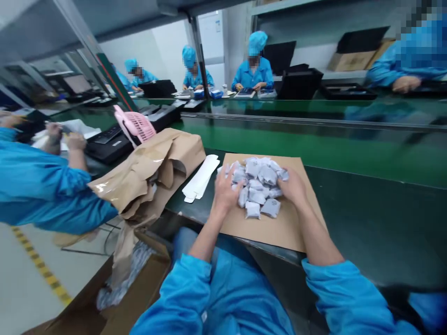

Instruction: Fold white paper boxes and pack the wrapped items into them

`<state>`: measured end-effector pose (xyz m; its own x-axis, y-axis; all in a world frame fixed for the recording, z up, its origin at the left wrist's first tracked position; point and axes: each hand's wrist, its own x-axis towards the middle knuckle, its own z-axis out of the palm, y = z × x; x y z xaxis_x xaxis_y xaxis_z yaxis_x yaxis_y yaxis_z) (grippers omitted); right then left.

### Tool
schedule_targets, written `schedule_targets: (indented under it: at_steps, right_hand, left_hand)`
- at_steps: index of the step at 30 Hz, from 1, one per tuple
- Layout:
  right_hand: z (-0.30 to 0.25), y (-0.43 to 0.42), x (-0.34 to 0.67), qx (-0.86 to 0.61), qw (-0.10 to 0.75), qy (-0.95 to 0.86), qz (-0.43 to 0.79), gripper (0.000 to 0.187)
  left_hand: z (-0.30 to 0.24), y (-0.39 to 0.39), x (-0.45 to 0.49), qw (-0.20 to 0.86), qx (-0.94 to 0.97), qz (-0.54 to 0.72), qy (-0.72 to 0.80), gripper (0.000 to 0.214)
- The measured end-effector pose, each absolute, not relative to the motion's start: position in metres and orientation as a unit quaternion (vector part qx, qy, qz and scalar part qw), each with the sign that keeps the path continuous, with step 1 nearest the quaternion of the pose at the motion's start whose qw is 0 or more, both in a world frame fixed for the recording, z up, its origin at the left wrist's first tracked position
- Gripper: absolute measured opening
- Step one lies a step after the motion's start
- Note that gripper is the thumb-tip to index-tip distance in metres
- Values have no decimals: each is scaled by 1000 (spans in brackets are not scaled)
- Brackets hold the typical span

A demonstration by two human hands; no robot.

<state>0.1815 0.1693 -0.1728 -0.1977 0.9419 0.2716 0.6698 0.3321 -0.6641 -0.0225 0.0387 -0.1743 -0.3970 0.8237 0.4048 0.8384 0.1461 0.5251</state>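
Note:
A heap of several small grey-white sealed packets [260,185] lies on a brown cardboard sheet [275,228] on the dark bench in front of me. My left hand [226,188] rests against the left side of the heap, fingers spread over the packets. My right hand [293,186] cups the heap's right side, fingers curled against the packets. Both hands touch the pile; neither lifts a packet.
A flat white folded carton [201,179] lies left of the sheet, beside a crumpled brown paper bag [150,174] and a pink basket [136,124]. A co-worker's blue sleeve [42,186] is at the left. A green conveyor belt [314,144] runs behind; more people sit across.

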Motion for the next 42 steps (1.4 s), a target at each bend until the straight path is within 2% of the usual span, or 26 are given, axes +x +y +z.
schedule_targets:
  at_steps: [4, 8, 11, 13, 15, 18, 19, 23, 26, 28, 30, 32, 34, 36, 37, 40, 42]
  right_hand:
    - [-188, 171, 190, -549, 314, -751, 192, 73]
    - [-183, 150, 203, -564, 326, -747, 131, 74]
    - [-174, 111, 194, -562, 420, -713, 21, 65]
    - [-168, 72, 172, -506, 490, -710, -4, 56]
    - [-166, 30, 136, -425, 521, -736, 78, 49]
    - [-173, -18, 72, -324, 480, -740, 342, 45]
    - [-177, -27, 53, -315, 463, -730, 392, 45]
    - [-186, -32, 1, -331, 433, -687, 480, 50]
    - [-176, -22, 10, -326, 418, -682, 505, 50]
    - [-163, -19, 44, -312, 389, -704, 507, 46]
    - [-151, -24, 91, -285, 324, -743, 511, 36]
    - [-140, -34, 137, -253, 231, -786, 515, 27]
    - [-132, -43, 169, -229, 154, -811, 516, 23]
    - [-128, -53, 182, -251, 130, -834, 474, 23]
    - [-129, -58, 181, -285, 143, -851, 417, 31]
    - [-139, -74, 165, -383, 221, -885, 144, 75]
    - [-149, -79, 153, -381, 256, -888, 11, 87]
  left_hand:
    - [-195, -4, -103, 43, -426, -304, -851, 56]
    - [-206, -11, -146, 41, -409, -280, -868, 56]
    - [-211, -10, -151, 54, -403, -301, -862, 61]
    - [-213, -12, -151, 67, -395, -325, -857, 63]
    - [-215, -15, -154, 78, -383, -353, -850, 59]
    - [-214, -20, -159, 105, -366, -404, -832, 50]
    - [-214, -23, -159, 118, -368, -423, -820, 46]
    - [-217, -48, -126, 163, -419, -500, -740, 36]
    - [-225, -83, -77, 159, -492, -552, -655, 37]
    - [-220, -110, -55, 134, -541, -579, -595, 50]
    - [-200, -130, -51, 97, -541, -613, -568, 58]
    - [-169, -137, -62, -87, -536, -639, -545, 62]
    - [-138, -131, -76, -296, -570, -533, -551, 51]
    - [-121, -121, -82, -377, -552, -491, -558, 34]
    - [-119, -116, -81, -391, -538, -492, -562, 30]
    - [-127, -110, -72, -387, -494, -536, -565, 30]
    - [-134, -110, -69, -399, -483, -542, -560, 30]
